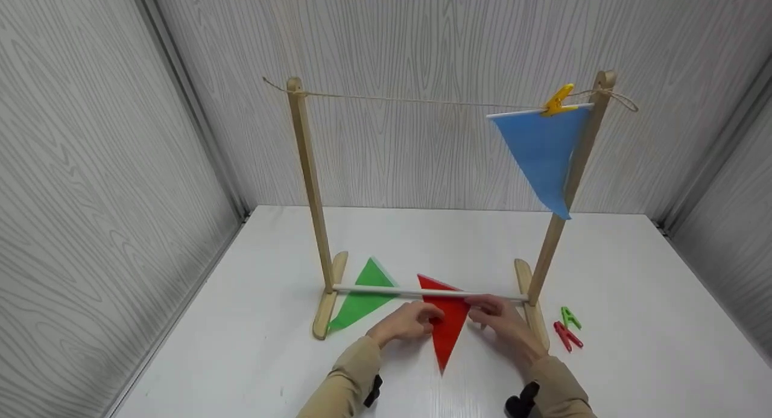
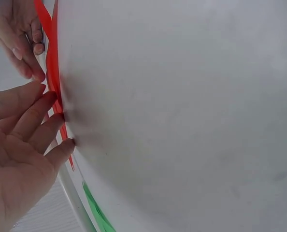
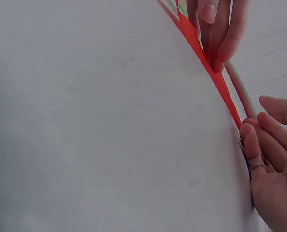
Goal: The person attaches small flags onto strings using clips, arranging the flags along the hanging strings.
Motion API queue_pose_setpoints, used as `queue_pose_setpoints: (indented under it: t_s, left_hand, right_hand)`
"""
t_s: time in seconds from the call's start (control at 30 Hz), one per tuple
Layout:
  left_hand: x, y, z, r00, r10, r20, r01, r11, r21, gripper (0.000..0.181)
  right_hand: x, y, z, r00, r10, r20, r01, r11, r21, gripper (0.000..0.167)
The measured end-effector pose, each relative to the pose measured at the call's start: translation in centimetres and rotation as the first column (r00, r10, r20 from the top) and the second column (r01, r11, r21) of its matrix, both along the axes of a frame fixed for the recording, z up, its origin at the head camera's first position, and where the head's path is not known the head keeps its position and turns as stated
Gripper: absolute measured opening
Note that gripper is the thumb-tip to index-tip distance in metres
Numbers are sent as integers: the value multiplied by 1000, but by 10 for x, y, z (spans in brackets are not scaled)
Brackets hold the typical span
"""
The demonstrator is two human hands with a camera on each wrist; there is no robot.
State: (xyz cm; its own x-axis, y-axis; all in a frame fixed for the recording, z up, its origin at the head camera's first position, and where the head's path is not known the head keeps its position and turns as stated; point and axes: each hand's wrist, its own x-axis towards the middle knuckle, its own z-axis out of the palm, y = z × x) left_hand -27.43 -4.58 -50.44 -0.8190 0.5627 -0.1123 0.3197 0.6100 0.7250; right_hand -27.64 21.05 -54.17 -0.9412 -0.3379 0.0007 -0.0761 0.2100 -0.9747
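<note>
Across the white tabletop point(image 1: 259, 255), the head view shows 2 upright wooden posts point(image 1: 312, 189) on flat wooden feet point(image 1: 322, 321), joined low down by a thin white rod point(image 1: 404, 291), seemingly a brace that lets them hold the tan string point(image 1: 410, 100) stretched between their tops. A blue triangular fabric flag point(image 1: 543, 152) hangs by the right post because 1 yellow plastic clip point(image 1: 558, 101) pinches its white top edge to that string. Crossed by the rod, a green triangular fabric flag point(image 1: 362, 306) lies near the left post, and a red triangular fabric flag point(image 1: 449, 333) lies between the left hand point(image 1: 410, 321) and the right hand point(image 1: 503, 321). 1 green plastic clip point(image 1: 570, 317) and 1 red plastic clip point(image 1: 567, 336) lie beside the right foot, likely for easy reach.

From the left wrist, the left fingers look loosely extended and slightly spread, tips touching the red flag, apparently to steady it; no closed grip shows.

From the right wrist, the right fingers bend lightly at the red flag's corner, thumb standing apart, presumably to control that end without clenching it.
</note>
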Motion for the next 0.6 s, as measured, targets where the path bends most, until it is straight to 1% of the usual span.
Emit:
queue_pose_setpoints:
  t_s: [0.03, 0.1, 0.23, 0.33, 0.47, 0.53, 0.6]
  left_hand:
    - [0, 0, 0, 1000, 3, 6, -3, 1000, 11, 34]
    - [0, 0, -1, 1000, 11, 22, -12, 999, 30, 35]
    - [0, 0, -1, 999, 9, 38, -11, 999, 47, 37]
    - [0, 0, -1, 998, 9, 56, -12, 998, 58, 38]
    - [0, 0, 0, 997, 3, 78, -10, 995, 96, 39]
    - [0, 0, 0, 996, 0, 85, -11, 991, 130, 38]
    - [-1, 0, 0, 997, 1, 78, -13, 988, 156, 38]
  right_hand:
    - [0, 0, 0, 1000, 4, -13, -4, 1000, 8, 46]
    - [0, 0, 0, 1000, 1, -6, -1, 1000, 11, 46]
    - [1, -1, 1, 1000, -6, -9, 6, 1000, 29, 47]
    - [2, -2, 2, 999, -8, -53, 11, 998, 68, 47]
    - [3, -3, 1, 994, -17, -110, 29, 994, 105, 46]
    - [2, -4, 1, 992, -21, -121, 35, 993, 113, 45]
    - [2, -6, 2, 992, -28, -120, 43, 991, 124, 45]
